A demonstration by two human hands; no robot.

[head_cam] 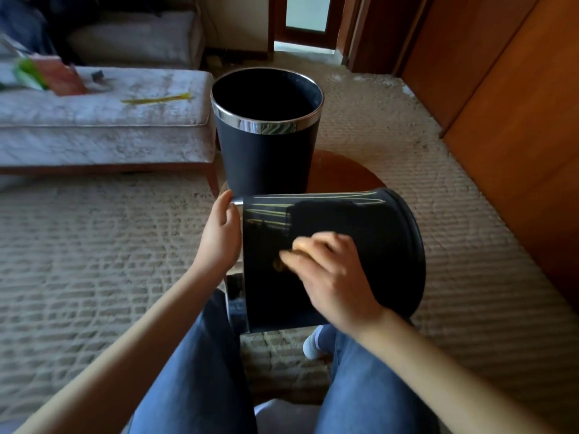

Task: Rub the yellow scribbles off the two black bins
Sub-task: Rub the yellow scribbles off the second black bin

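Note:
A black bin (369, 233) lies on its side across my lap, its chrome rim toward the left and its base toward the right. Yellow scribbles (269, 214) streak its upper left side. My left hand (221, 236) grips the bin's rim end. My right hand (329, 274) pinches a small yellowish pad (300, 245) against the bin's side; motion blur smears the fingers. A second black bin (266, 151) with a chrome rim stands upright on a round wooden table (347, 173) just beyond; no scribbles show on the side facing me.
A pale upholstered bench (103, 123) stands at the left with a yellow strip (156, 99), green and red packets and small bits on it. Wooden wardrobe panels (513, 98) line the right. Beige textured carpet covers the floor. My knees in blue jeans fill the bottom.

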